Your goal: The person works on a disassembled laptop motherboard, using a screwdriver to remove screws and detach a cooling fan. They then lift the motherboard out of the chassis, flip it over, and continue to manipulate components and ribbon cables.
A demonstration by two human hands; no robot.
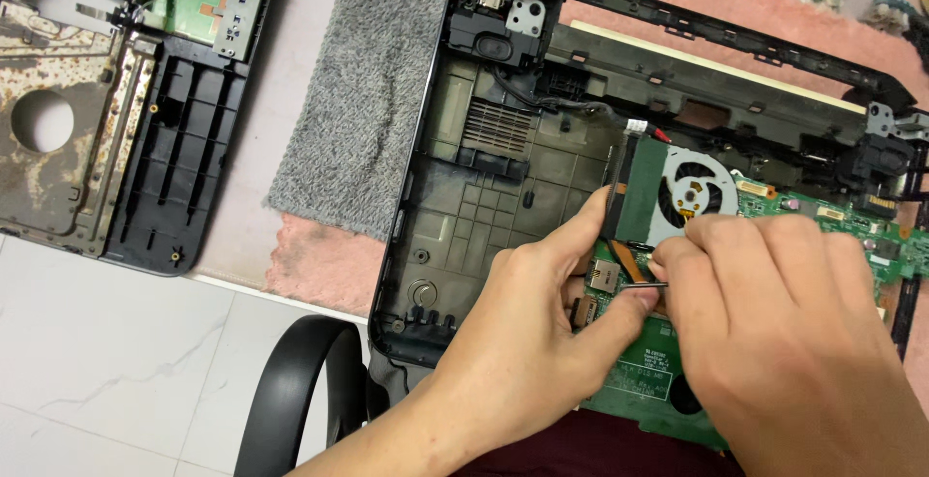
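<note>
An opened black laptop base lies on a pink mat, with a green circuit board and a round cooling fan inside it. My left hand rests on the board, thumb and forefinger touching the board's left edge near the fan. My right hand is pinched on a thin dark metal tool, whose tip points left at a small connector beside an orange ribbon cable. The tool's handle is hidden in my fist.
A grey cloth lies under the laptop's left edge. At far left sit a rusty metal plate and a black plastic cover. A black curved band lies on the white tiled floor.
</note>
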